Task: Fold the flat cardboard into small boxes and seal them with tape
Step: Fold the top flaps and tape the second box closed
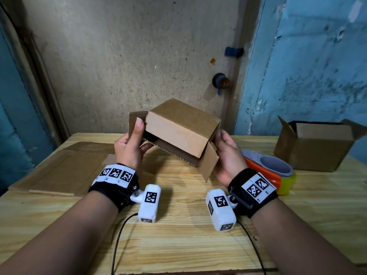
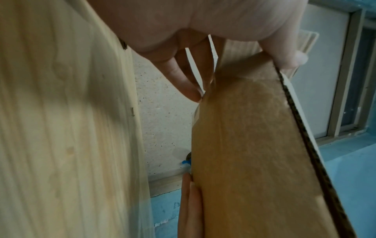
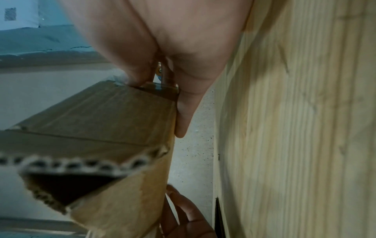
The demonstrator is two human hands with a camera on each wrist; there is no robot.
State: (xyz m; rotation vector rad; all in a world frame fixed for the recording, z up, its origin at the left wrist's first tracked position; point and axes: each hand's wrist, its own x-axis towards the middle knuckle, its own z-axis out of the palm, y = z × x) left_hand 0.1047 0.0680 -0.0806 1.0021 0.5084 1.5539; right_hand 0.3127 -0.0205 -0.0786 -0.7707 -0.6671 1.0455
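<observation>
The person holds a small cardboard box (image 1: 178, 133) in the air above the wooden table (image 1: 178, 245), tilted, with its open end turned toward them. The left hand (image 1: 129, 149) grips the left side, thumb up against a side flap and fingers curled beneath; the right hand (image 1: 228, 155) clasps the right side, where another flap (image 1: 208, 165) hangs loose. One long flap is already folded across the opening, though a dark gap shows under it.

The step in hand looks like closing the flaps on this end. To do it well, the short side flaps should likely go in first and lie flat, then the long flaps over them so their edges meet square (a skewed seam will make the tape pucker). Setting the box down on the table would probably steady it and free one hand for the tape dispenser (image 1: 266, 167), which lies just right of the right wrist.

A stack of flat cardboard (image 1: 65, 165) waits on the left of the table, and a larger open box (image 1: 313, 153) stands at the far right.
</observation>
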